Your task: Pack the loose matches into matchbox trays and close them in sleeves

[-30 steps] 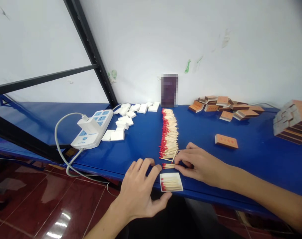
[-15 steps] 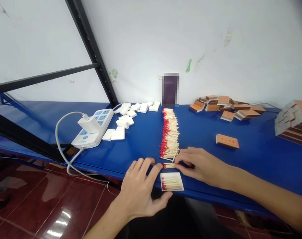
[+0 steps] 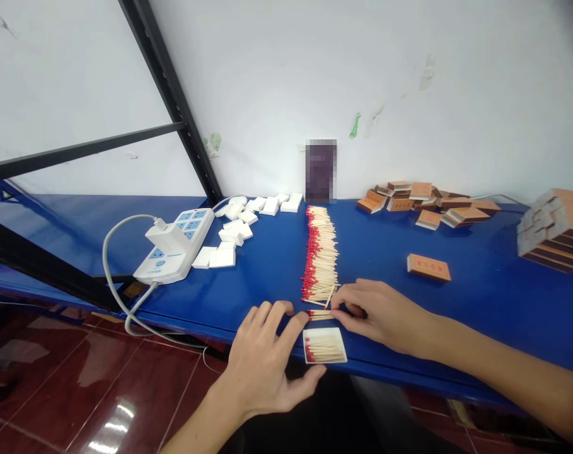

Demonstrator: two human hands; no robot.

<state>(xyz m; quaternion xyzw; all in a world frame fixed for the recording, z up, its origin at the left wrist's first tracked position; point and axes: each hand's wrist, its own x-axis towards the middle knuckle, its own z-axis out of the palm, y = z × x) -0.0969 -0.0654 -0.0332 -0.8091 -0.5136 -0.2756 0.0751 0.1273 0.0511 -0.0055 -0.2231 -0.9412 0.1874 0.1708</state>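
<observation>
A few red-headed matches (image 3: 320, 314) lie side by side on the blue shelf, apart from the long row of matches (image 3: 321, 252) behind them. My right hand (image 3: 378, 315) pinches their bare ends between thumb and fingertips. At the red heads rests the index fingertip of my left hand (image 3: 270, 359), whose thumb is spread away toward the shelf's front edge. Between that thumb and finger sits a white matchbox tray (image 3: 341, 353), partly filled with matches, their heads to the left.
Several white trays (image 3: 222, 257) lie at left beside a power strip (image 3: 173, 271) with a plugged-in charger. Orange matchbox sleeves (image 3: 428, 219) are heaped by the wall, one sleeve (image 3: 428, 267) lies nearer, and a stack of matchboxes (image 3: 558, 230) stands far right. A black post (image 3: 173, 94) rises at left.
The view has shifted very slightly. Both hands, the pinched matches and the tray keep nearly the same places.
</observation>
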